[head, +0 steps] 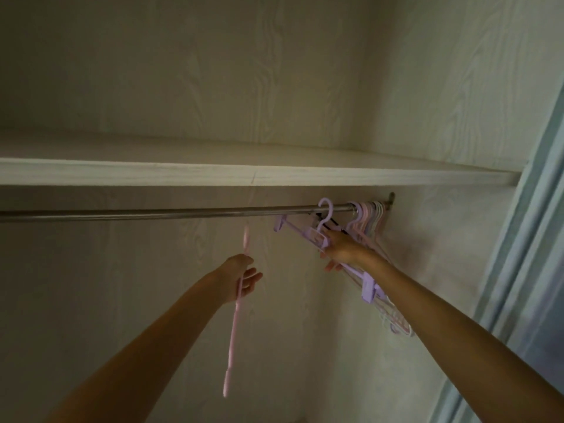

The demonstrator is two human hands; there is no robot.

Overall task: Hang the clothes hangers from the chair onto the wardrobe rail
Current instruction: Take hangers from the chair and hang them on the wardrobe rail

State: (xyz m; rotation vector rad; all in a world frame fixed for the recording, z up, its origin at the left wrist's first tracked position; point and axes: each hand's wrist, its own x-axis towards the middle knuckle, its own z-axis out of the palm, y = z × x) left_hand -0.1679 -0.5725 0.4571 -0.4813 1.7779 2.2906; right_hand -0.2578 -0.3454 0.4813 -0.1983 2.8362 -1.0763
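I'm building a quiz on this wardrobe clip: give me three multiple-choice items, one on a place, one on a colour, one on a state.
1. Where on the rail do the hung hangers bunch?
A. right end
B. middle
C. left end
2. What colour is the clip hanger in the right hand?
A. green
B. purple
C. black
3. The pink hanger in the left hand is:
A. hooked on the rail
B. held below the rail
C. lying on the shelf

Answers: 1 A, their hooks crowd by the rail's right bracket; 2 B, its hook and clips look purple; 3 B, its top ends under the rail.
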